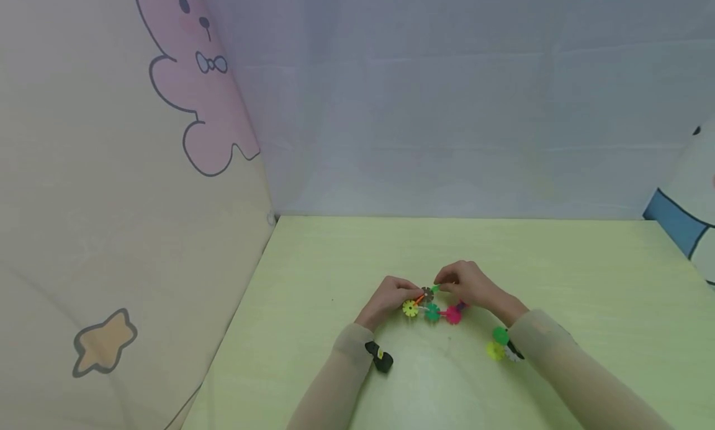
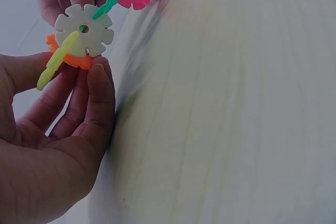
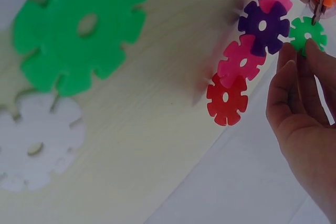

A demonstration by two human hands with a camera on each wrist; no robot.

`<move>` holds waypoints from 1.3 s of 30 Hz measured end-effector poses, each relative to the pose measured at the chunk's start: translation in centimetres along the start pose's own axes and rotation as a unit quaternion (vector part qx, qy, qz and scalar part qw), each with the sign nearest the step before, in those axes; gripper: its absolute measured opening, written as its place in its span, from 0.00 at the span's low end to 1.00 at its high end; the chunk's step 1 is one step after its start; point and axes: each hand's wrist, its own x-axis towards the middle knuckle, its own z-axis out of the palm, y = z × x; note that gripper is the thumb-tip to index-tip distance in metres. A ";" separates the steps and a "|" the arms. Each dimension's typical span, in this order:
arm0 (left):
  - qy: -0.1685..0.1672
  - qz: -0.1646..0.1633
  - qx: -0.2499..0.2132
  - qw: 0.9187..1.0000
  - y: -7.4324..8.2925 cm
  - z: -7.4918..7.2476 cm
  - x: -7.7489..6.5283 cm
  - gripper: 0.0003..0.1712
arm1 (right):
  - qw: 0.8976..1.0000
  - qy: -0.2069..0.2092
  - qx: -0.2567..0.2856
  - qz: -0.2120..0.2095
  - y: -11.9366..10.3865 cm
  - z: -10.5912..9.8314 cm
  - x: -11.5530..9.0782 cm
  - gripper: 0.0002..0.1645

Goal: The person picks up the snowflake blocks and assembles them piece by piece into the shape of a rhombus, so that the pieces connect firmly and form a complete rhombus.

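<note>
Notched plastic discs slotted together form a chain between the two hands. In the head view it runs through a yellow disc (image 1: 410, 308), a green disc (image 1: 432, 312) and a pink disc (image 1: 454, 314). My left hand (image 1: 392, 296) grips its left end, fingertips at the orange disc (image 2: 79, 61), beside the white disc (image 2: 100, 32). A brown disc (image 1: 428, 295) sits by these fingertips. With thumb and fingers, my right hand (image 3: 302, 108) pinches a bright green disc (image 3: 307, 34) against the brown disc's edge. Purple (image 3: 263, 27) and red (image 3: 226, 100) discs make up the chain's other end.
Near the right forearm, a separate group of discs lies on the pale table (image 1: 335, 250): a green disc (image 1: 500, 335), a yellow disc (image 1: 494, 350) and a white disc (image 1: 512, 354). A curtain (image 1: 463, 107) hangs behind the table; a printed wall (image 1: 139, 231) borders it at left.
</note>
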 end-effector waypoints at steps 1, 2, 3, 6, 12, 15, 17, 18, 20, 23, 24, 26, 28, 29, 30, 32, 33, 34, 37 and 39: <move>0.000 0.000 -0.001 1.000 0.0 0.0 0.0 0.10 | 1.000 0.001 -0.002 0.000 0.0 0.0 0.0 0.05; 0.000 0.001 0.000 1.000 0.0 0.0 0.0 0.10 | 1.000 0.002 -0.004 0.000 0.0 0.0 0.0 0.05; 0.000 0.001 0.000 1.000 0.0 0.0 0.0 0.10 | 1.000 0.004 -0.005 -0.001 0.1 0.0 0.0 0.05; 0.001 -0.001 0.006 1.000 0.1 0.0 -0.1 0.10 | 1.000 0.005 -0.007 -0.004 0.1 0.0 -0.1 0.05; 0.005 -0.003 0.018 1.000 0.3 0.0 -0.2 0.09 | 1.000 0.009 -0.010 -0.009 -0.1 -0.1 -0.2 0.04; 0.006 -0.004 0.019 1.000 0.3 0.0 -0.2 0.09 | 1.000 0.013 -0.006 -0.008 -0.3 0.0 -0.1 0.04; 0.007 -0.004 0.016 1.000 0.2 0.1 -0.2 0.09 | 1.000 0.017 -0.005 -0.008 -0.4 0.1 -0.1 0.04; 0.008 -0.005 0.014 1.000 0.2 0.1 -0.2 0.09 | 1.000 0.020 -0.006 -0.009 -0.5 0.1 -0.1 0.03; 0.012 -0.007 0.011 1.000 0.0 0.1 -0.2 0.09 | 0.999 0.027 -0.011 -0.011 -0.5 0.3 -0.1 0.03; 0.017 -0.010 0.003 1.000 -0.1 0.1 -0.2 0.10 | 0.999 0.037 -0.020 -0.019 -0.5 0.5 -0.1 0.03; 0.019 -0.009 0.001 1.000 -0.2 0.1 -0.3 0.10 | 0.999 0.039 -0.022 -0.021 -0.5 0.6 0.0 0.03; 0.022 -0.006 0.001 1.000 -0.2 0.1 -0.3 0.10 | 0.999 0.041 -0.022 -0.023 -0.4 0.8 0.0 0.03; 0.025 -0.004 0.001 1.000 -0.2 0.2 -0.3 0.09 | 0.999 0.042 -0.020 -0.023 -0.3 0.9 -0.1 0.03; 0.027 -0.003 0.000 1.000 -0.2 0.2 -0.4 0.09 | 0.999 0.043 -0.021 -0.025 -0.3 0.9 0.0 0.02; 0.029 -0.001 -0.004 1.000 -0.2 0.2 -0.4 0.09 | 0.998 0.045 -0.022 -0.024 -0.3 1.0 0.0 0.03; 0.032 0.001 -0.019 0.999 -0.3 0.3 -0.4 0.08 | 0.998 0.047 -0.022 -0.021 -0.3 1.1 0.0 0.04; 0.033 0.000 -0.030 0.999 -0.3 0.3 -0.5 0.08 | 0.998 0.048 -0.023 -0.019 -0.4 1.1 0.0 0.04; 0.034 0.000 -0.040 0.999 -0.3 0.4 -0.5 0.08 | 0.998 0.050 -0.025 -0.019 -0.4 1.1 0.0 0.05; 0.037 -0.001 -0.066 0.997 -0.2 0.5 -0.6 0.07 | 0.998 0.053 -0.023 -0.014 -0.6 1.1 0.1 0.05; 0.040 0.000 -0.074 0.997 -0.2 0.5 -0.6 0.06 | 0.998 0.055 -0.023 -0.011 -0.6 1.2 0.1 0.03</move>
